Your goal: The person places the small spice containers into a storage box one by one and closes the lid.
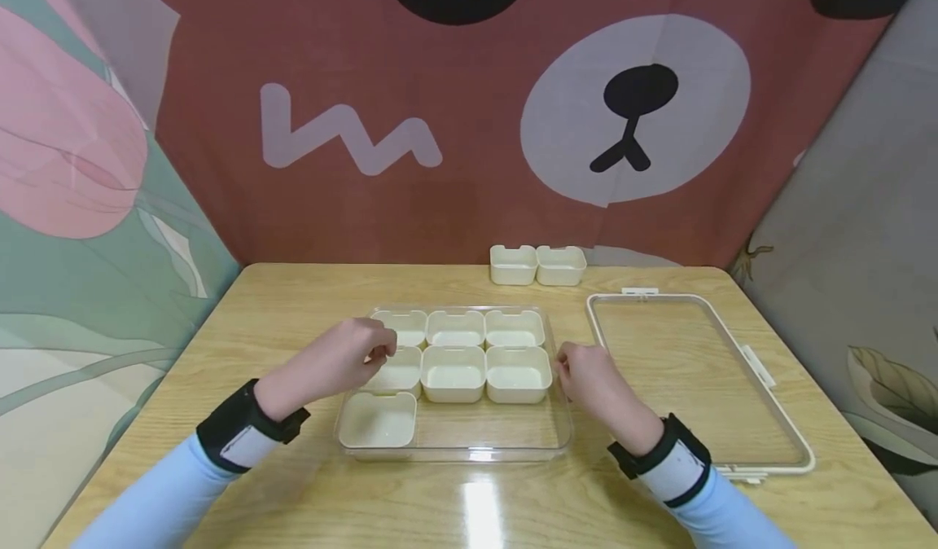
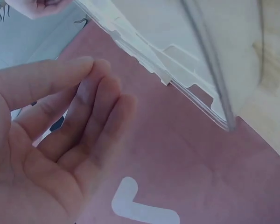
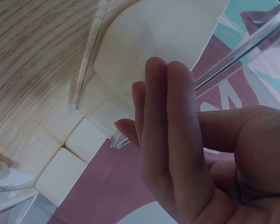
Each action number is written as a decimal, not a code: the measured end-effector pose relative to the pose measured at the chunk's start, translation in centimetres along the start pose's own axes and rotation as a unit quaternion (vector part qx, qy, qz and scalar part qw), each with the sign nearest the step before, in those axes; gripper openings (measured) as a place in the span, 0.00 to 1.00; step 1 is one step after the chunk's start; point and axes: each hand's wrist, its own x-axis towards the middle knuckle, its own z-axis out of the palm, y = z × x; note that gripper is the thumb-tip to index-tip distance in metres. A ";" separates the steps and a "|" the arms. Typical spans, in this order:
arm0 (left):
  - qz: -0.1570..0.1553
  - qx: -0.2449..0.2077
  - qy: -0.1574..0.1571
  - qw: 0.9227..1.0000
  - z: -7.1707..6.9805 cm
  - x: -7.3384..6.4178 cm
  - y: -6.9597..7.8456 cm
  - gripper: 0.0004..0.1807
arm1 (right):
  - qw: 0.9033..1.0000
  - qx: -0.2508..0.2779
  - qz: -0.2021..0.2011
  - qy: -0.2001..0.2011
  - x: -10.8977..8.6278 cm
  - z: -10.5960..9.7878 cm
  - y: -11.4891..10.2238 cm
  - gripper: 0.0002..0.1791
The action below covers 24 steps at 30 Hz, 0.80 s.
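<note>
My left hand [image 1: 340,357] hovers over the left column of cream boxes in a clear tray [image 1: 498,454]. In the left wrist view, thumb and fingertips come together with nothing between them, apart from the tray wall. My right hand [image 1: 592,379] is at the tray's right wall; whether it touches the wall cannot be made out. The right wrist view shows its fingers [image 3: 179,107] fairly straight, holding nothing. Two rows of boxes fill the tray's back and middle; one box [image 1: 377,420] sits at front left. The left hand partly covers the middle-left box [image 1: 399,372].
Two more cream boxes [image 1: 561,266] stand side by side at the table's back edge. A clear lid with a white rim [image 1: 762,402] and latches lies right of the tray, partly behind the right wrist. Printed cloth hangs behind the wooden table [image 1: 293,484].
</note>
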 end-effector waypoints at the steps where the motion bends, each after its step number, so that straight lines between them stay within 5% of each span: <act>1: -0.002 0.005 0.005 1.000 0.0 0.3 -0.1 0.11 | 1.000 -0.001 -0.001 0.001 0.0 0.0 0.0 0.04; 14: 0.003 0.045 0.056 0.997 0.2 4.6 0.1 0.06 | 1.000 -0.007 0.002 0.004 0.1 0.2 0.0 0.04; 24: 0.001 0.065 0.032 0.997 0.5 7.7 0.1 0.08 | 1.000 -0.017 -0.001 0.008 0.1 0.4 0.0 0.04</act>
